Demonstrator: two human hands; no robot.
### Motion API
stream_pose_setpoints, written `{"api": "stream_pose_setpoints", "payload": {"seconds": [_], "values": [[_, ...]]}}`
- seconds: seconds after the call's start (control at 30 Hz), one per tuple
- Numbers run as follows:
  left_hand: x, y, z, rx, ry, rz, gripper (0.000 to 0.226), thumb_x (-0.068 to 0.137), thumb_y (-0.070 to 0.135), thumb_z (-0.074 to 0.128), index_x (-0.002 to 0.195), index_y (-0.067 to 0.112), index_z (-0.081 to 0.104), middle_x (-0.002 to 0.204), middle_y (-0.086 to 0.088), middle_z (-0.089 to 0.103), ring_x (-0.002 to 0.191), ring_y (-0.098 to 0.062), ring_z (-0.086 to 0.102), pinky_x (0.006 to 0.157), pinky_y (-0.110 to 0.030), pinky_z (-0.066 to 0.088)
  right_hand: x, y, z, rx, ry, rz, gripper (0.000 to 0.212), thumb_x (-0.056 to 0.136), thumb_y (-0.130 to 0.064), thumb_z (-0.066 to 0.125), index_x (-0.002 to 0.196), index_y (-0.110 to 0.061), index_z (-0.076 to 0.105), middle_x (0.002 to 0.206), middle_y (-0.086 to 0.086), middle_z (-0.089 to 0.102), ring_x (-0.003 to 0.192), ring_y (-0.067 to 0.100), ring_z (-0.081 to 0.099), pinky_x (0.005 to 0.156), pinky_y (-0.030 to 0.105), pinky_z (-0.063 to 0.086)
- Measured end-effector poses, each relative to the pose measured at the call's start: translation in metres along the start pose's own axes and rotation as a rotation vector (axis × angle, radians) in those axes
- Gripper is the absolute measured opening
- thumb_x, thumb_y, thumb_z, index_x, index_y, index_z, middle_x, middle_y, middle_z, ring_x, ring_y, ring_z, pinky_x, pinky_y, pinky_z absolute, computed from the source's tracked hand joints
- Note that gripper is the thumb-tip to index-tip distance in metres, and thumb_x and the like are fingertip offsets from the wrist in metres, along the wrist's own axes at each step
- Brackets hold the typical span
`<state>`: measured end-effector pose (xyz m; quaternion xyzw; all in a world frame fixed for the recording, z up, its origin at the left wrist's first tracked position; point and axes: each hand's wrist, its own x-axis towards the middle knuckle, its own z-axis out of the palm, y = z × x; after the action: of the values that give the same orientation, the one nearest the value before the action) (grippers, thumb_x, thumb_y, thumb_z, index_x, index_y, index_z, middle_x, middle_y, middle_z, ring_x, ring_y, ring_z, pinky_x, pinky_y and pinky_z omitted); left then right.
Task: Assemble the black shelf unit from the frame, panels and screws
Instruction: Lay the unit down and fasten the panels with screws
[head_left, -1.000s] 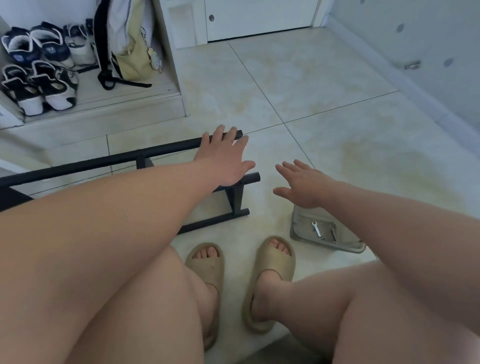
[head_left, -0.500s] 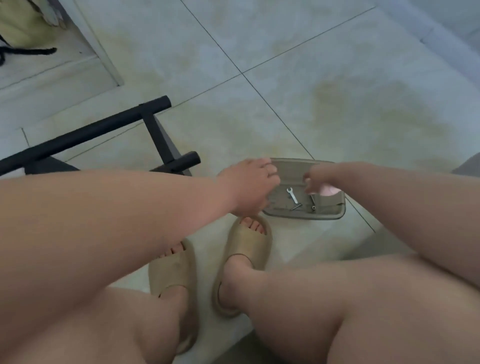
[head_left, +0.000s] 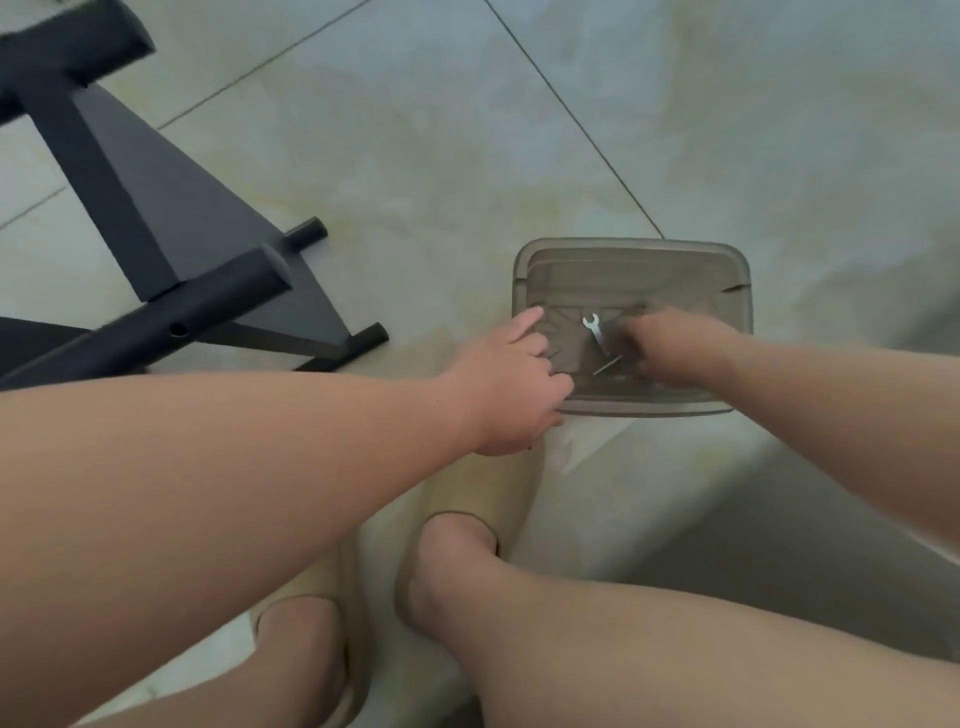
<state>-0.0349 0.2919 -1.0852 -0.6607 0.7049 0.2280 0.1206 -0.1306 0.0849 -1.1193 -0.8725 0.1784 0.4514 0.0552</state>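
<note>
A grey translucent tray (head_left: 634, 244) sits on the tiled floor in front of my feet. Inside it lie a small silver wrench (head_left: 594, 332) and a thin dark screw or pin (head_left: 607, 365). My left hand (head_left: 511, 379) lies over the tray's near left corner, its fingers curled over the wall. Blurred with motion, my right hand (head_left: 670, 348) reaches down into the tray's right side just beside the wrench; its fingertips are hidden. The black shelf frame (head_left: 197, 317) lies on the floor to the left with a dark panel (head_left: 171, 208) in it.
My two feet in beige sandals (head_left: 483, 499) rest on the floor just below the tray. A clear plastic sheet (head_left: 576, 441) pokes out from under the tray's near edge. Bare tile spreads beyond and to the right of the tray.
My left hand let go of the black frame and both hands came down to the tray. The view tilted down and closer to the tray; my right hand went deeper into it.
</note>
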Motion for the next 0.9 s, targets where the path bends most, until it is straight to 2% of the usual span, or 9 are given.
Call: {"api": "stream_pose_setpoints", "payload": {"seconds": [0.13,0.37,0.4,0.47,0.5,0.6,0.7,0.8,0.9], "values": [[0.001,-0.001,0.009,0.022,0.072,0.017,0.042,0.105,0.045,0.028,0.123,0.018,0.055,0.119,-0.006,0.067,0.13,-0.03,0.045,0.124,-0.046,-0.005,0.013,-0.003,0.022,-0.009,0.129,-0.101,0.033,0.096,-0.019,0.057,0.129,-0.016,0.053,0.129,0.011,0.049,0.112,0.035,0.059,0.078,0.038,0.048],[0.002,0.0,0.002,0.065,0.028,0.015,0.042,0.105,0.046,0.031,0.123,0.017,0.055,0.125,-0.007,0.065,0.131,-0.03,0.046,0.125,-0.047,-0.003,0.014,-0.006,0.02,-0.074,0.104,-0.123,0.028,0.099,-0.016,0.051,0.125,-0.016,0.06,0.13,0.008,0.052,0.111,0.033,0.06,0.078,0.036,0.046],[0.001,-0.001,-0.001,0.064,0.005,0.016,0.043,0.106,0.047,0.032,0.126,0.017,0.055,0.131,-0.008,0.062,0.135,-0.03,0.043,0.125,-0.047,-0.002,0.011,-0.007,0.018,-0.039,0.095,-0.112,0.023,0.096,-0.017,0.053,0.119,-0.016,0.06,0.127,0.008,0.056,0.11,0.032,0.061,0.076,0.034,0.044],[-0.003,-0.003,-0.011,0.041,-0.025,0.015,0.044,0.106,0.046,0.034,0.134,0.016,0.051,0.143,-0.01,0.052,0.142,-0.03,0.034,0.125,-0.045,0.004,0.0,-0.007,0.004,0.043,0.128,-0.052,0.008,0.092,-0.02,0.058,0.097,-0.017,0.053,0.113,0.011,0.064,0.093,0.032,0.061,0.069,0.032,0.041],[-0.008,-0.003,-0.02,0.032,-0.029,0.017,0.044,0.105,0.045,0.036,0.136,0.016,0.049,0.146,-0.01,0.048,0.143,-0.03,0.032,0.124,-0.045,0.01,-0.01,-0.007,-0.008,0.087,0.157,-0.023,0.011,0.091,-0.021,0.06,0.09,-0.019,0.049,0.105,0.012,0.065,0.083,0.031,0.057,0.067,0.031,0.039],[-0.031,-0.005,-0.059,0.025,-0.013,0.024,0.042,0.105,0.044,0.036,0.134,0.017,0.05,0.141,-0.007,0.049,0.132,-0.029,0.043,0.111,-0.041,0.035,-0.043,-0.01,-0.051,0.16,0.286,-0.003,0.013,0.09,-0.018,0.058,0.084,-0.021,0.047,0.091,0.01,0.061,0.079,0.03,0.054,0.068,0.032,0.043],[-0.065,-0.006,-0.103,-0.01,0.002,-0.044,0.035,0.106,0.037,0.034,0.124,0.018,0.057,0.126,-0.003,0.058,0.112,-0.029,0.059,0.088,-0.042,0.05,-0.085,-0.026,-0.095,0.233,0.426,0.006,0.012,0.089,-0.01,0.052,0.088,-0.021,0.052,0.092,0.01,0.058,0.084,0.032,0.057,0.07,0.033,0.047],[-0.107,0.0,-0.132,-0.003,0.109,-0.15,0.033,0.106,0.032,0.031,0.116,0.017,0.058,0.108,-0.004,0.063,0.096,-0.03,0.063,0.075,-0.041,0.052,-0.133,-0.055,-0.128,0.296,0.538,-0.027,0.013,0.088,-0.008,0.052,0.088,-0.021,0.055,0.088,0.006,0.054,0.081,0.031,0.053,0.065,0.03,0.039],[-0.15,0.01,-0.145,-0.139,0.141,-0.291,0.029,0.104,0.033,0.036,0.111,0.018,0.06,0.103,-0.004,0.064,0.095,-0.029,0.061,0.076,-0.04,0.051,-0.181,-0.09,-0.148,0.379,0.632,-0.122,0.014,0.088,-0.01,0.059,0.084,-0.021,0.052,0.087,0.003,0.056,0.083,0.029,0.054,0.068,0.032,0.041]]}}
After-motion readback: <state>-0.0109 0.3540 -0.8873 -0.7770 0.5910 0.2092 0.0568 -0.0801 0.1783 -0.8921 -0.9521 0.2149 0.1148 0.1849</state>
